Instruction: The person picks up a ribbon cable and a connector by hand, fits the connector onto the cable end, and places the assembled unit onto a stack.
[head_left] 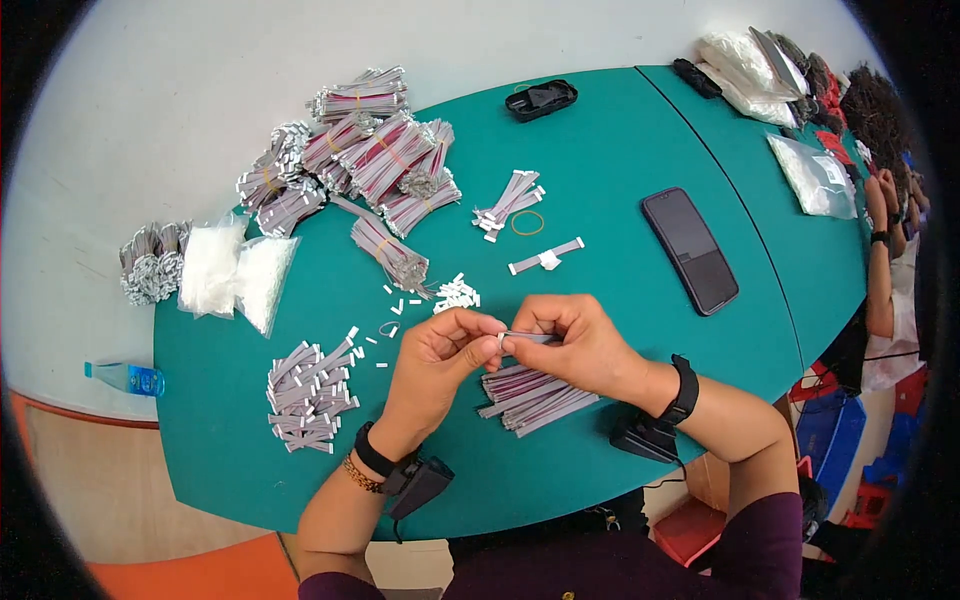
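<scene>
Workshop for cable assembly, by look of it: rubber-banded bundles of grey cables (385, 150), upper left of centre; clear bags of white parts (210, 265), left; loose white connectors (457, 294), centre; large green worktable (600, 150) across frame; co-worker's arm (880, 290) near table's edge, far right.

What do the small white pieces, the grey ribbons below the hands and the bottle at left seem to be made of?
Small white pieces: probably hard plastic, matte, judging by even colour and crisp edges. Grey ribbons: likely plastic-coated wire, dull, with lengthwise stripes. Bottle: perhaps clear plastic, glossy; it looks see-through and bluish.
</scene>
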